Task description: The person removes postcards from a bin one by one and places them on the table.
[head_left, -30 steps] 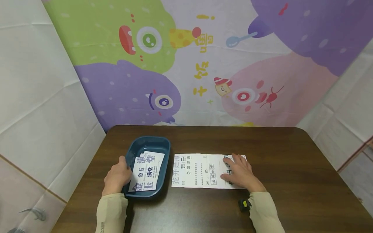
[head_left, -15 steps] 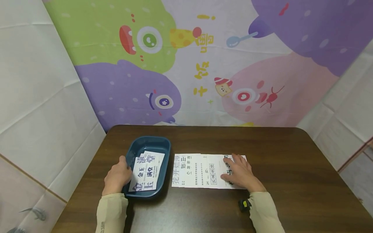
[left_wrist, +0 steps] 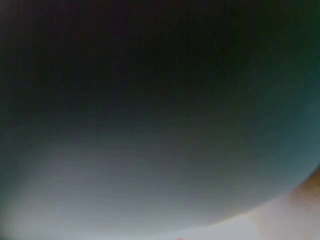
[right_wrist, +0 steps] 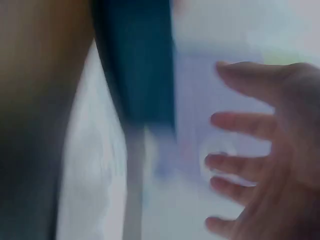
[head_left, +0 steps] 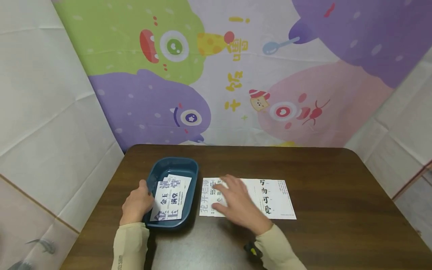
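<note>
At the left of the head view stands a dark blue tray (head_left: 175, 165). White cards (head_left: 168, 202) with printed Chinese characters lie in it, partly overlapping. My left hand (head_left: 136, 204) grips the tray's left rim. To the right, several similar white cards (head_left: 281, 198) lie overlapping in a row on the table. Above the left part of this row is my right hand (head_left: 239, 204), its fingers spread and holding nothing. The right wrist view shows the fingers (right_wrist: 240, 162) apart, with the blurred blue tray before them. The left wrist view is too dark and blurred to make out.
The brown wooden table (head_left: 320, 180) extends behind, before and right of the cards. At its back hangs a cartoon-printed cloth (head_left: 233, 127). White panels (head_left: 50, 93) flank it on both sides. A small black wrist device (head_left: 252, 249) sits at the right sleeve.
My right hand has lifted from the right end of the card row and moved left above it, uncovering the right-hand card. The left hand and the tray have stayed in place.
</note>
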`<state>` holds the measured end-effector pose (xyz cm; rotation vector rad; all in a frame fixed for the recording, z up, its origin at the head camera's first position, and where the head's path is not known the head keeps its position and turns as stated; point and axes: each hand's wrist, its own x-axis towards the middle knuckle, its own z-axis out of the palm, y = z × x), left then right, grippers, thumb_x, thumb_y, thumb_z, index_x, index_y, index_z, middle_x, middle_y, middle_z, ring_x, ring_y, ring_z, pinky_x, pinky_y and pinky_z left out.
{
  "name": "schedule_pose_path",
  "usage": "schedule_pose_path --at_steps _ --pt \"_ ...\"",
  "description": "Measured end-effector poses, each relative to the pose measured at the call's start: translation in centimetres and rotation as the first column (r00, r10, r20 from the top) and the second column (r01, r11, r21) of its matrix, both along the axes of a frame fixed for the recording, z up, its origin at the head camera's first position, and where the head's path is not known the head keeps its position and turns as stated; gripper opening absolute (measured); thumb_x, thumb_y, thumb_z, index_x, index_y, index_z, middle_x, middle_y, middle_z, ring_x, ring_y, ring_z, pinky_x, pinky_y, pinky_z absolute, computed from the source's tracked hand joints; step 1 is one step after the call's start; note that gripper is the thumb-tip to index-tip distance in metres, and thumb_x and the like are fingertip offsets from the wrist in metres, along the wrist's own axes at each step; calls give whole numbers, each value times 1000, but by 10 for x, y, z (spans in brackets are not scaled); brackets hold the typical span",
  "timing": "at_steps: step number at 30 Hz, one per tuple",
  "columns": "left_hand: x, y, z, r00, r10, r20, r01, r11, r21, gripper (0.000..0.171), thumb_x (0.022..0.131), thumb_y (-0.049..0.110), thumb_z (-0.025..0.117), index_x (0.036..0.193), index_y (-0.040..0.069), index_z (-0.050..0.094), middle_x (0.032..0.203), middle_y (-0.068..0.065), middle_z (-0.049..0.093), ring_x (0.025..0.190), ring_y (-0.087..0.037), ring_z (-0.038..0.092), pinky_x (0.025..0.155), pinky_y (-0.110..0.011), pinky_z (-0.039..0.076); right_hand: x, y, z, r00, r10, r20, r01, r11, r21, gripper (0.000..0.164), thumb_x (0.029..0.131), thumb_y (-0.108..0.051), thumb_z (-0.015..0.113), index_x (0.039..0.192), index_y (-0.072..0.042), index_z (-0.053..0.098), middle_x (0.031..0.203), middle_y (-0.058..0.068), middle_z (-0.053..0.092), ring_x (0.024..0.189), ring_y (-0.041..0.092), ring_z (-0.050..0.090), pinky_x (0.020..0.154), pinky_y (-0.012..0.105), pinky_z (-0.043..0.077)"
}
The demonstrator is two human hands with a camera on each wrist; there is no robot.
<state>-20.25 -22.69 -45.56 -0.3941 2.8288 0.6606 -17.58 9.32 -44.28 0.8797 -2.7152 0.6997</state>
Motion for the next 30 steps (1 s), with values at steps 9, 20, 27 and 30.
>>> schedule_pose_path --at_steps 9,20,27,30 --pt "0 -5 -1 1000 -19 -14 19 1000 0 50 93 11 49 135 -7 30 123 -43 53 97 -54 58 80 -69 46 -6 -128 -5 971 220 -90 -206 968 141 22 95 -27 59 112 -16 69 117 5 65 104 16 59 91 31 52" --pt "-3 -3 5 999 -29 -30 29 1000 -1 50 90 10 51 133 -8 31 117 -41 56 91 -51 59 77 -67 47 -14 -177 -24 974 -220 -43 213 849 483 74 84 -67 56 131 -11 58 139 25 51 122 37 51 87 40 54" --pt "0 -4 2 1000 -22 -21 22 1000 -8 50 91 11 49 133 -8 31 116 -42 56 92 -52 59 77 -66 47 -11 -184 -26 965 -263 -14 221 777 589 87 79 -72 58 139 -9 48 141 27 50 117 37 57 96 40 49" --pt "0 -4 2 1000 -17 -13 17 1000 -8 49 92 11 48 134 -8 31 116 -42 56 91 -51 59 77 -66 48 -12 -184 -28 968 -248 -40 229 805 548 83 78 -65 64 138 -10 49 139 25 51 108 36 59 91 40 50"
